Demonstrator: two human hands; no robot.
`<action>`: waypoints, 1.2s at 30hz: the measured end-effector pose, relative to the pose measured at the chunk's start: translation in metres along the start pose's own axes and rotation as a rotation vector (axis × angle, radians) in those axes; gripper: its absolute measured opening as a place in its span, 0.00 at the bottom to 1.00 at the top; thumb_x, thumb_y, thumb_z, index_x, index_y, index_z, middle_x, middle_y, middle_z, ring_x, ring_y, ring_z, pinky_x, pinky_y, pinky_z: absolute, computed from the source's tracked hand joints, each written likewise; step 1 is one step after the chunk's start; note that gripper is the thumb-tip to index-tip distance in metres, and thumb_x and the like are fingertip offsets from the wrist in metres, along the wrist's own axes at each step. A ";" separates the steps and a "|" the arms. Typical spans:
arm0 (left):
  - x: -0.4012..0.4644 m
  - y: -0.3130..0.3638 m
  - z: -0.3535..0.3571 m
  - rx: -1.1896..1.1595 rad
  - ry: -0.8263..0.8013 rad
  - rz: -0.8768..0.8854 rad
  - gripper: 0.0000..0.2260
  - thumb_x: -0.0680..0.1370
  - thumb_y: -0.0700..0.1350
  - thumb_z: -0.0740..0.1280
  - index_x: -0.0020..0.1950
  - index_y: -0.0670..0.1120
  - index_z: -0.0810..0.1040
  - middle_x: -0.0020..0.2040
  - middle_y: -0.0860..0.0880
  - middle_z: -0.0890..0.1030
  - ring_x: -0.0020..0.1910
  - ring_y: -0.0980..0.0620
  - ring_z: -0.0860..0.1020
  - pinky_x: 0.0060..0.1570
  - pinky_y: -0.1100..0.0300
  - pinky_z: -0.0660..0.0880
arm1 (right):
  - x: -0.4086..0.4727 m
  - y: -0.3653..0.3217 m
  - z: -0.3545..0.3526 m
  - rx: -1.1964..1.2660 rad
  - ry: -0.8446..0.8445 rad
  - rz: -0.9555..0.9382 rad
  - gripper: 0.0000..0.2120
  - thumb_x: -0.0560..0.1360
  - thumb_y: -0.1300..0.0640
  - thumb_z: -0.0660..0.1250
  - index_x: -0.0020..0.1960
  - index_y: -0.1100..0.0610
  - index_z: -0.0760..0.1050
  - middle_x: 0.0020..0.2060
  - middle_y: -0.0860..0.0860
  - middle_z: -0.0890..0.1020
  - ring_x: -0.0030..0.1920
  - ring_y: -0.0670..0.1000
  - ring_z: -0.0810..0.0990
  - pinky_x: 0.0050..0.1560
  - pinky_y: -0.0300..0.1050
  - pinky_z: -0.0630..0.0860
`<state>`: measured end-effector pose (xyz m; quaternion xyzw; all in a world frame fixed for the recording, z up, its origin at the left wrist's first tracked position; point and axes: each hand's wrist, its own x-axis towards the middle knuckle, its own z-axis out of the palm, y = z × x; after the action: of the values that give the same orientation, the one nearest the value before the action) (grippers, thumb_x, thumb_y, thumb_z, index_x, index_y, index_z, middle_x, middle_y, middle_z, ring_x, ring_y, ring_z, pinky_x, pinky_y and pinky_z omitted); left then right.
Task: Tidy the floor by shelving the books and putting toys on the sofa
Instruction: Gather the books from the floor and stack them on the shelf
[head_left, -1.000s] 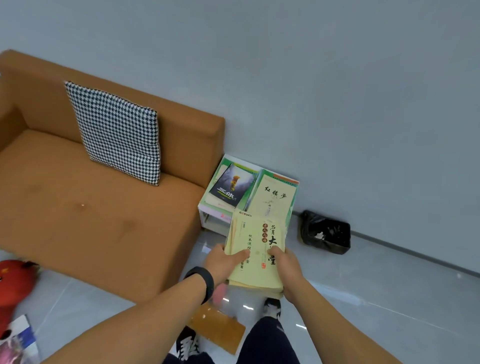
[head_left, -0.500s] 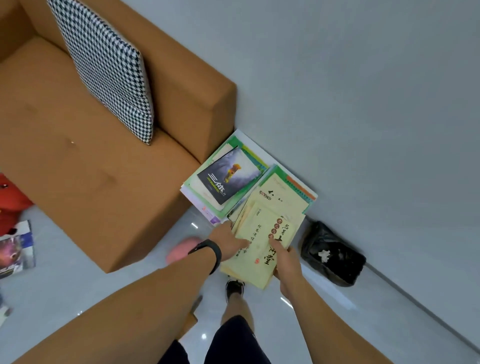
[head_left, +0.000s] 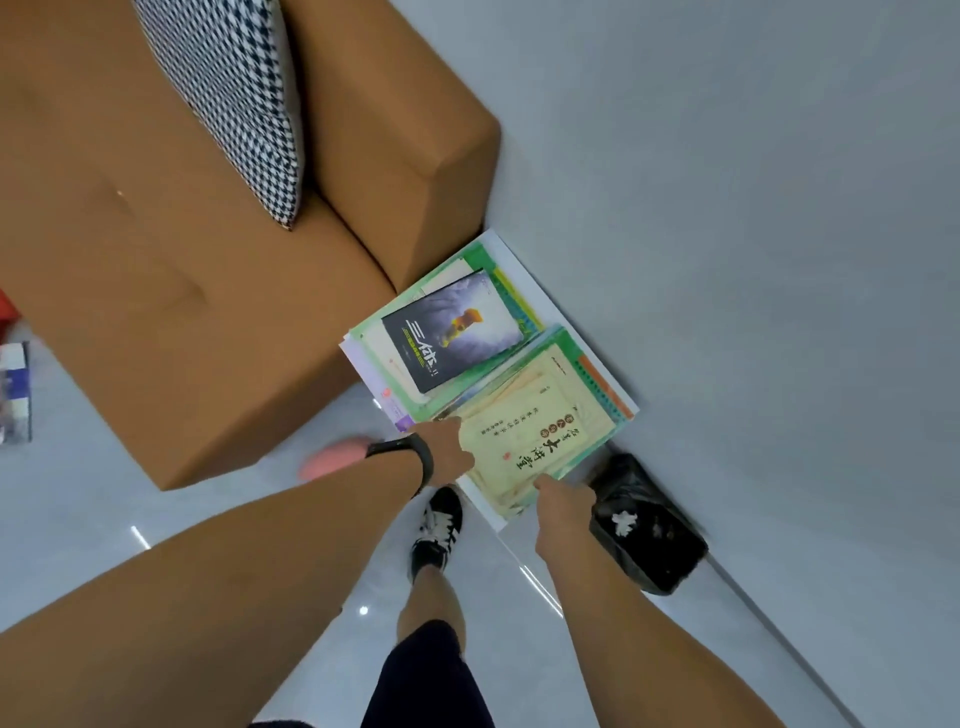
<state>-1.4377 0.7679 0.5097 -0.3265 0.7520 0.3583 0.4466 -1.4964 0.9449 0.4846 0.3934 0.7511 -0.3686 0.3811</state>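
The yellow book (head_left: 535, 439) has come down onto the right-hand stack on the shelf (head_left: 571, 322); left hand (head_left: 448, 453) and right hand (head_left: 563, 501) grip its near edge between them.

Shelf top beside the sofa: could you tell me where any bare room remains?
Hardly any: the shelf top is crowded, the dark book lying over green ones, the yellow books alongside. Only its white rim by the wall shows.
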 end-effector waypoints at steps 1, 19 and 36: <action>-0.008 -0.009 0.002 -0.034 -0.021 0.009 0.29 0.83 0.53 0.60 0.82 0.48 0.55 0.80 0.45 0.62 0.78 0.43 0.62 0.75 0.53 0.62 | -0.008 0.001 0.007 -0.034 0.011 -0.062 0.33 0.76 0.62 0.69 0.78 0.60 0.61 0.58 0.57 0.78 0.46 0.55 0.76 0.47 0.48 0.72; -0.231 -0.316 0.055 -0.650 0.338 -0.005 0.09 0.83 0.44 0.58 0.45 0.52 0.74 0.43 0.53 0.76 0.44 0.52 0.75 0.41 0.61 0.68 | -0.292 0.136 0.211 -1.138 -0.688 -0.965 0.04 0.78 0.53 0.67 0.53 0.47 0.75 0.45 0.48 0.83 0.46 0.51 0.82 0.42 0.39 0.75; -0.421 -0.742 0.226 -1.375 0.688 -0.443 0.13 0.82 0.48 0.60 0.60 0.46 0.79 0.58 0.47 0.82 0.58 0.45 0.79 0.59 0.53 0.75 | -0.553 0.454 0.443 -1.582 -1.001 -1.051 0.07 0.79 0.52 0.67 0.56 0.51 0.78 0.49 0.52 0.83 0.40 0.50 0.82 0.41 0.40 0.73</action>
<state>-0.5731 0.6346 0.6296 -0.7627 0.3758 0.5239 -0.0511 -0.7545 0.5858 0.6525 -0.5332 0.6102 -0.0146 0.5858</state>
